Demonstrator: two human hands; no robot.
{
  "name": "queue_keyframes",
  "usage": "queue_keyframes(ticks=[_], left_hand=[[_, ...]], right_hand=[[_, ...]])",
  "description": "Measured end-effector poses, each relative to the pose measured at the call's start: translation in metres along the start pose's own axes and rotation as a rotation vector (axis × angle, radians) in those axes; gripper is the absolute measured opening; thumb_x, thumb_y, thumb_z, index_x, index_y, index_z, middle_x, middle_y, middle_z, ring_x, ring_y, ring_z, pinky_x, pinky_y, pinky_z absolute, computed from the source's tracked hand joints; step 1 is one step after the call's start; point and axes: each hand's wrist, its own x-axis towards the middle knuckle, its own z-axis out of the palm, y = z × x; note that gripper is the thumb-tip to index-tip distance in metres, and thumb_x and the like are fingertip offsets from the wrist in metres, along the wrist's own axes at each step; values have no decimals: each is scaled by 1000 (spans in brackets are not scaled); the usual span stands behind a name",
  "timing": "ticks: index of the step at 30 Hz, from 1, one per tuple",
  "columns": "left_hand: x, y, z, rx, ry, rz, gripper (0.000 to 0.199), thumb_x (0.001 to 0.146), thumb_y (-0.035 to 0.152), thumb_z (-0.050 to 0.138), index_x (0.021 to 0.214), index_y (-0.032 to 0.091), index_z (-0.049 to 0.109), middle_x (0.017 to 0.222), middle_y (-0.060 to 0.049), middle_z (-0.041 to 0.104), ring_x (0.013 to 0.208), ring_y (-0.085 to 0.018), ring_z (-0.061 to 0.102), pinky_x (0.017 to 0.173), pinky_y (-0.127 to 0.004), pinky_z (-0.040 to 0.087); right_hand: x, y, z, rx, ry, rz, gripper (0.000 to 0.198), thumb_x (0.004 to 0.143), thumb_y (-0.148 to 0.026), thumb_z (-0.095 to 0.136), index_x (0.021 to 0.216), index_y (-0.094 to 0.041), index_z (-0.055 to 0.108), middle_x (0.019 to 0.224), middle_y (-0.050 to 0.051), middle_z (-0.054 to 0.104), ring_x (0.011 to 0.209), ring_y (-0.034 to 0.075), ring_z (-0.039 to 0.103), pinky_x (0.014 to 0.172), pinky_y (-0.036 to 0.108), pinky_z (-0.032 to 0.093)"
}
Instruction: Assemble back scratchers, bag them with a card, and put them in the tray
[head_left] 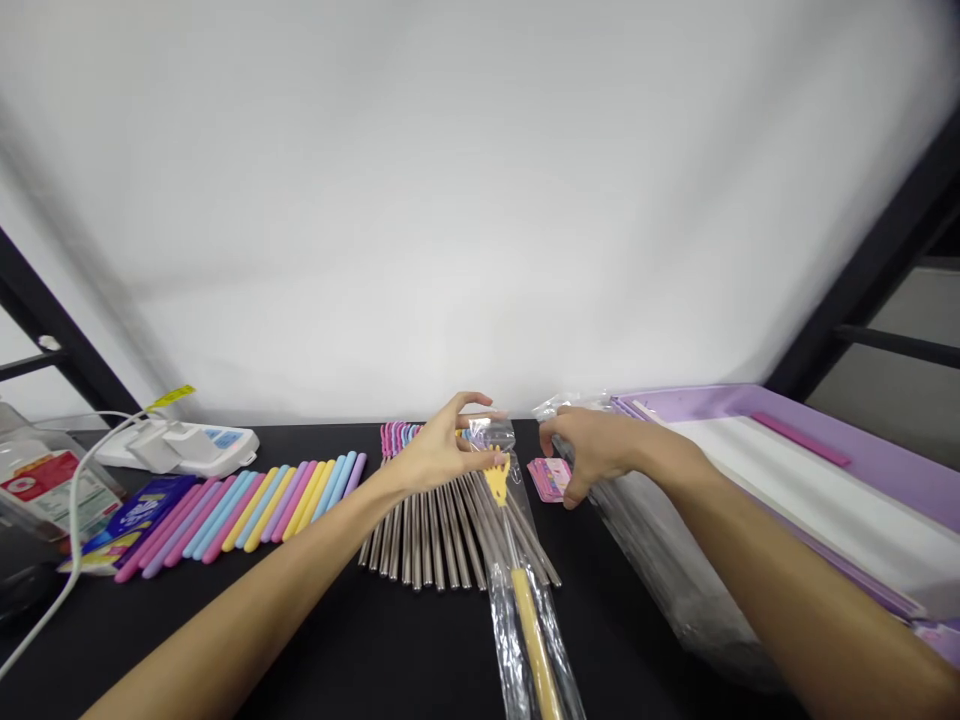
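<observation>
Yellow-handled fork (529,620) inside a clear sleeve (504,640) lies on the black tabletop (337,640) in your head view, its handle toward the near edge and its forked tip pointing far. Behind the table you face a pale wall (480,200), with black frame bars (862,250) slanting at both sides. On the left you have a white power strip (217,450), a white cable (75,520), a labelled clear container (45,480), a blue packet (142,510) and a row of pastel handles (251,510). Metal rods (427,540) fan out in the middle; on the right, a pile of clear bags (667,560) lies beside a purple box (697,397).

The fork's tip is just beside your left thumb, and the sleeve's far end lies between that thumb and your forefinger. Your left hand (442,450) reaches in over the rods, thumb and forefinger parted; you cannot tell whether they grip the sleeve. Your right hand (596,440) arches down from the right, thumb and fingers spread around small pink cards (551,480), to the right of the fork; whether they touch the cards is unclear.
</observation>
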Motion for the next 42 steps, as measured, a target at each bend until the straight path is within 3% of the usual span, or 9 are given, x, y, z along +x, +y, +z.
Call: queue_keyframes(ticks=[8,20,29,34,38,42], left_hand=[[0,1,1,12,-1,3,59,77,33,75,124,24,40,137,-19,52,79,-18,69,65,-30,49],[-1,-1,6,80,-14,-17,63,76,37,74,127,24,39,132,-19,55,74,-17,67,58,-28,46],[-1,-4,9,73,-27,-27,66,75,35,74,130,24,39,131,-19,56,67,-13,64,59,-30,48],[-2,-3,12,35,-59,-19,67,76,33,74,132,25,38,132,-18,55,70,-14,66,66,-33,51],[-3,-2,13,23,-75,1,71,78,32,74,136,27,34,137,-19,51,73,-16,68,70,-37,54],[-3,-1,15,-2,-64,22,77,78,32,73,141,30,29,138,-18,50,67,-12,64,71,-38,54]], right_hand=[[3,6,1,6,-29,-19,64,41,-44,84,96,-20,61,102,8,61,90,29,60,68,35,45],[0,10,-3,25,61,-66,54,47,-45,81,91,-20,62,101,8,61,86,27,59,65,33,43],[-14,11,-18,449,211,-223,51,58,-37,81,95,-22,50,80,1,65,70,19,62,61,28,44],[-14,10,-21,643,214,-303,33,69,-30,74,93,-21,53,72,-2,64,64,16,61,58,27,43],[-17,-2,-27,600,314,-411,21,78,-36,68,88,-19,67,84,4,70,78,19,63,70,31,46],[-16,-15,-26,495,488,-398,23,81,-42,64,85,-20,72,85,5,69,79,19,61,70,31,46]])
